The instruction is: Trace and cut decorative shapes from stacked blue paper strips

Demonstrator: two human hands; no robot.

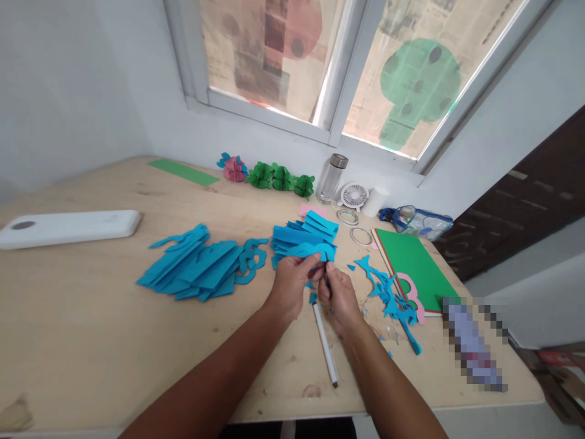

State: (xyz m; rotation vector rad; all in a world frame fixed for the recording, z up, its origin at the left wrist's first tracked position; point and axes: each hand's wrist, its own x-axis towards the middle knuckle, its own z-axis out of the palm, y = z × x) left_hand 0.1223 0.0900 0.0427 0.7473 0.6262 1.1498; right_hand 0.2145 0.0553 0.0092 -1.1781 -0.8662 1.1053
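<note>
My left hand (292, 281) pinches a strip of blue paper (315, 249) with a wavy cut edge. In my right hand (340, 294) are dark-handled scissors (328, 277), mostly hidden by the fingers, with their tip at the paper's edge. Just beyond both hands lies a stack of folded blue paper strips (292, 235). To the left is a larger pile of folded blue strips (196, 268), beside wavy blue cutouts (251, 261). Curly blue offcuts (388, 292) are scattered to the right. Below my hands rests a white marker (325, 347).
Along the wall stand green paper decorations (281, 177), a glass bottle (332, 178), a small fan (354, 195) and a clear pouch (423, 221). Green sheets (418, 268) lie right, near a blurred-out item (473, 344). A white case (70, 228) sits far left.
</note>
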